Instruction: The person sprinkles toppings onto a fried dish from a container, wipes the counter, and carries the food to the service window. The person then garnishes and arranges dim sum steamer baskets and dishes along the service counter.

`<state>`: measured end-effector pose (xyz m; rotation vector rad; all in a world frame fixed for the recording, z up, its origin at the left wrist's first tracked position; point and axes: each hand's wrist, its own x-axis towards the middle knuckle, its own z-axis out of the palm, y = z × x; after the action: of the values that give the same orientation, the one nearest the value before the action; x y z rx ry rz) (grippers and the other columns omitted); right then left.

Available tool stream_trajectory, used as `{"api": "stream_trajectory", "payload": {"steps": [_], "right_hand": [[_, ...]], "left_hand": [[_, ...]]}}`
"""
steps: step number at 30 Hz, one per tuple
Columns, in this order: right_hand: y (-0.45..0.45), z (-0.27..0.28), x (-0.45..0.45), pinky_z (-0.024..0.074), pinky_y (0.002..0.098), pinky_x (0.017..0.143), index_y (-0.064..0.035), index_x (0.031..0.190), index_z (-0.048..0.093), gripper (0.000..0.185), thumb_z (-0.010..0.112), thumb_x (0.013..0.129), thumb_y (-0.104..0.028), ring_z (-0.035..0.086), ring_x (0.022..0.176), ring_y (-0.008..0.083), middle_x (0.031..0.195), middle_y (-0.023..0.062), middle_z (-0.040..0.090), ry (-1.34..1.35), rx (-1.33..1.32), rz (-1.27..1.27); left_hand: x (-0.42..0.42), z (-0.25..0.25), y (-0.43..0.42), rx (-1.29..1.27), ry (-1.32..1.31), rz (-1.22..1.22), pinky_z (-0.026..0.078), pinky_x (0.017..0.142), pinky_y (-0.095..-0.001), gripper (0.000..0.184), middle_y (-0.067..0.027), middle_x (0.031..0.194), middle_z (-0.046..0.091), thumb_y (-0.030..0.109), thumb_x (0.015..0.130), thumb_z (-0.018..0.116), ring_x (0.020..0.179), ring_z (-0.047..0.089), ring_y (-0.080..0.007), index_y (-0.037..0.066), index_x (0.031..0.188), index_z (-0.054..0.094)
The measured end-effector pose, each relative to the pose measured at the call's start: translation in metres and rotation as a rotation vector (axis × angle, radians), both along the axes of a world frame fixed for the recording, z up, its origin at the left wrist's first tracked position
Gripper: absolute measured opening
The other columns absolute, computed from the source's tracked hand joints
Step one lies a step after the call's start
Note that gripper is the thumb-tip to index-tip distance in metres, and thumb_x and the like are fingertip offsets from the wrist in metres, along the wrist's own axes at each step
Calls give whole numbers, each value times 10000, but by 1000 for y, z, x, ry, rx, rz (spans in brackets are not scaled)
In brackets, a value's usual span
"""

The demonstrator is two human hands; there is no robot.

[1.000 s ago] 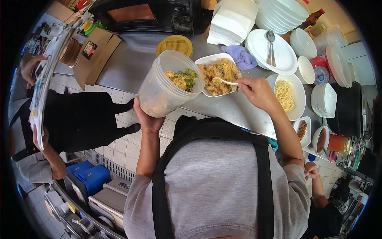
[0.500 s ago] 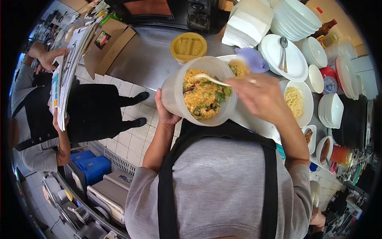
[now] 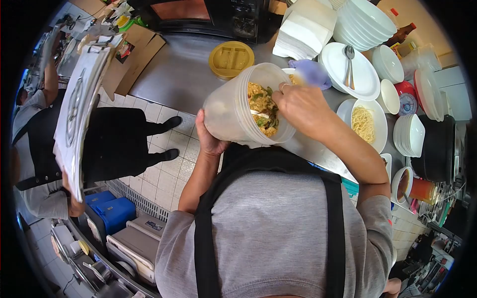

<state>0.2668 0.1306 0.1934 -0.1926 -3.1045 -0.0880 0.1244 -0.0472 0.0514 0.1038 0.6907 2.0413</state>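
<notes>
My left hand (image 3: 211,139) is wrapped round the side and base of a clear plastic tub (image 3: 223,114), tipped with its mouth to the right. Inside lies a golden crumbly mix (image 3: 259,97) with green leaves and dark red bits. My right hand (image 3: 305,107) is closed at the tub's mouth on a pale spoon (image 3: 259,114), whose head rests in the mix; the fingers hide most of its handle. Behind that hand sits a white plate with more of the golden mix (image 3: 293,79), partly covered, beside a purple cloth (image 3: 313,72).
A yellow lid (image 3: 231,58) lies on the steel counter (image 3: 174,64). To the right stand a bowl of noodles (image 3: 363,124), a plate with a fork and spoon (image 3: 338,74), stacked bowls (image 3: 365,22) and napkins (image 3: 303,32). At left, another person holds a clipboard (image 3: 82,109).
The tub has tipped further to the right. My right hand has moved left to its mouth, and the spoon has gone deeper into the mix. The other person's clipboard has swung round.
</notes>
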Motion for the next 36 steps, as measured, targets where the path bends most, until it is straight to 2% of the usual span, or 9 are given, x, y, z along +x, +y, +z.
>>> {"api": "stream_trajectory", "payload": {"steps": [2, 5, 9, 15, 18, 21, 27, 33, 36], "right_hand": [[8, -2, -2, 506, 373, 667, -18, 830, 610, 195, 682, 719, -162, 640, 766, 279, 803, 128, 619, 15, 44, -12], [38, -7, 2, 500, 369, 679, -11, 853, 622, 182, 670, 741, -146, 638, 765, 291, 811, 126, 648, 137, -352, 51], [71, -4, 11, 493, 391, 724, -7, 897, 663, 240, 681, 757, -201, 632, 765, 333, 826, 174, 658, 166, -680, -216], [89, -66, 14, 490, 363, 716, 0, 929, 660, 216, 660, 781, -158, 627, 770, 296, 857, 165, 657, 193, -522, -165], [83, -47, 22, 493, 385, 711, -25, 922, 677, 197, 640, 794, -170, 627, 746, 318, 846, 159, 662, 237, -523, -200], [82, -38, 45, 497, 413, 689, -76, 876, 707, 205, 620, 801, -246, 631, 715, 339, 748, 163, 654, 88, -274, -386], [47, -79, 84, 501, 439, 674, -83, 857, 717, 283, 631, 791, -344, 636, 691, 347, 738, 163, 659, 12, -506, -530], [43, -92, 76, 510, 364, 639, -62, 891, 709, 248, 632, 789, -275, 653, 658, 298, 729, 164, 664, 79, -1018, -920], [42, -90, 82, 506, 350, 625, -51, 886, 701, 220, 619, 789, -231, 655, 633, 270, 724, 156, 665, 134, -922, -878]], "left_hand": [[-2, 1, -1, 31, -21, -10, 444, 971, -439, 706, -134, 1280, 521, 608, 877, 354, 1150, 532, -289, 61, 1316, 437], [-7, 3, -3, 10, -49, 29, 440, 974, -426, 669, -108, 1276, 531, 582, 897, 334, 1153, 532, -274, 68, 1309, 449], [-19, 1, -16, 0, -36, 90, 420, 994, -430, 672, -99, 1308, 507, 585, 902, 324, 1183, 505, -275, 73, 1323, 437], [-28, -3, -37, -1, -56, 124, 429, 985, -458, 723, -114, 1323, 487, 631, 859, 382, 1183, 502, -291, 90, 1337, 425], [-26, -4, -39, -21, -61, 144, 443, 973, -459, 746, -129, 1320, 485, 648, 848, 386, 1179, 505, -301, 90, 1343, 418], [-24, -5, -40, -29, -66, 147, 440, 976, -460, 760, -138, 1326, 478, 653, 845, 387, 1184, 500, -306, 82, 1346, 412], [-19, -14, -40, 1, -103, 113, 408, 1001, -517, 762, -152, 1382, 406, 653, 843, 374, 1232, 447, -335, 123, 1389, 355], [-18, -9, -31, -26, -91, 104, 462, 957, -472, 789, -165, 1333, 462, 658, 836, 410, 1177, 504, -327, 65, 1356, 389], [-20, -11, -32, -27, -66, 85, 455, 964, -472, 792, -165, 1334, 462, 661, 836, 406, 1183, 499, -326, 65, 1357, 388]]}}
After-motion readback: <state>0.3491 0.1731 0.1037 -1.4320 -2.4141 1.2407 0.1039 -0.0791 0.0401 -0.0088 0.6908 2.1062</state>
